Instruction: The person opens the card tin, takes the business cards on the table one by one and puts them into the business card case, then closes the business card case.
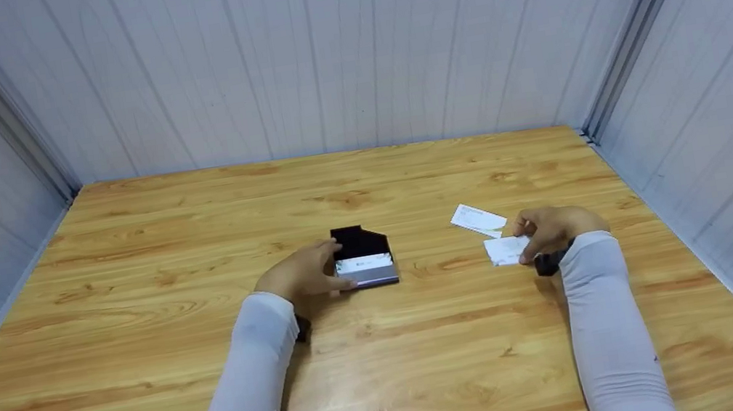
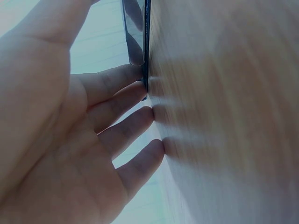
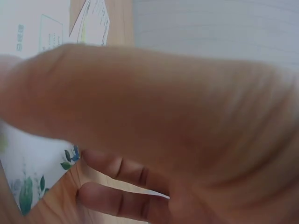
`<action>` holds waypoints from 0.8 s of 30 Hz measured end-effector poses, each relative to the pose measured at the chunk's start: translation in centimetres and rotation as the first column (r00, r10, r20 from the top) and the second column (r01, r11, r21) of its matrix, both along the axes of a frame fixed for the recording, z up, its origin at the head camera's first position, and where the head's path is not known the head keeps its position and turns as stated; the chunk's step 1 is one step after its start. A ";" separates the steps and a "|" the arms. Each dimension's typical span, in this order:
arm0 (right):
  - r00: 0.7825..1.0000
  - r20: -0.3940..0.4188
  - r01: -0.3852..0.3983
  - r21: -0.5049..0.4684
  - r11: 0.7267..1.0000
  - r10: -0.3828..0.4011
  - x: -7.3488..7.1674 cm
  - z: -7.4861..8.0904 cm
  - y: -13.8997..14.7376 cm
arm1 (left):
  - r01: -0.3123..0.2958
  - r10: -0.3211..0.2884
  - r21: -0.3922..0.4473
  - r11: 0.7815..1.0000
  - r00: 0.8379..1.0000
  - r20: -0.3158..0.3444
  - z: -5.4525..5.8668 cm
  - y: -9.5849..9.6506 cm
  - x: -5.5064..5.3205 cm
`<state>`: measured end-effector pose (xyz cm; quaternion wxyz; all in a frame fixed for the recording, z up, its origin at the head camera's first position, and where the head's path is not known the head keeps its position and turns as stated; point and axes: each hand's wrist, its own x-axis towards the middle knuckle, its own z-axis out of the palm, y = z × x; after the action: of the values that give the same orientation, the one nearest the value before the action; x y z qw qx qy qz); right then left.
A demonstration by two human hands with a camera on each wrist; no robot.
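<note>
My left hand (image 1: 300, 272) holds the left side of a business card case (image 1: 377, 275), thumb at its front corner and fingers along the side. The dark lid (image 1: 359, 242) stands opened toward the back, and white cards (image 1: 362, 263) show inside. In the left wrist view, fingertips meet the case's edge (image 2: 135, 37), while the other fingers touch the table. To the right, my right hand (image 1: 561, 225) pinches a white business card (image 1: 505, 251) between thumb and fingers. Printed leaves mark this card (image 3: 37, 163) in the right wrist view; the thumb covers its middle.
Just behind the right hand, more white business cards (image 1: 477, 217) lie overlapping on the wooden table (image 1: 367, 396). Pale panel walls (image 1: 313, 52) enclose the table at the back and on both sides.
</note>
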<state>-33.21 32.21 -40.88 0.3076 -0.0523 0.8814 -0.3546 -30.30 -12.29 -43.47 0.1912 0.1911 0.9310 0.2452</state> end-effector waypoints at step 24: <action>1.000 0.008 -0.012 -0.003 1.000 0.012 0.2 1.4 0.2 | -0.001 0.001 -0.022 1.000 1.000 -0.005 -0.1 0.1 -0.3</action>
<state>-33.02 32.37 -39.52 0.3134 -0.0566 0.8793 -0.3542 -30.59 -12.20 -43.60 0.1907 0.1894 0.9343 0.2344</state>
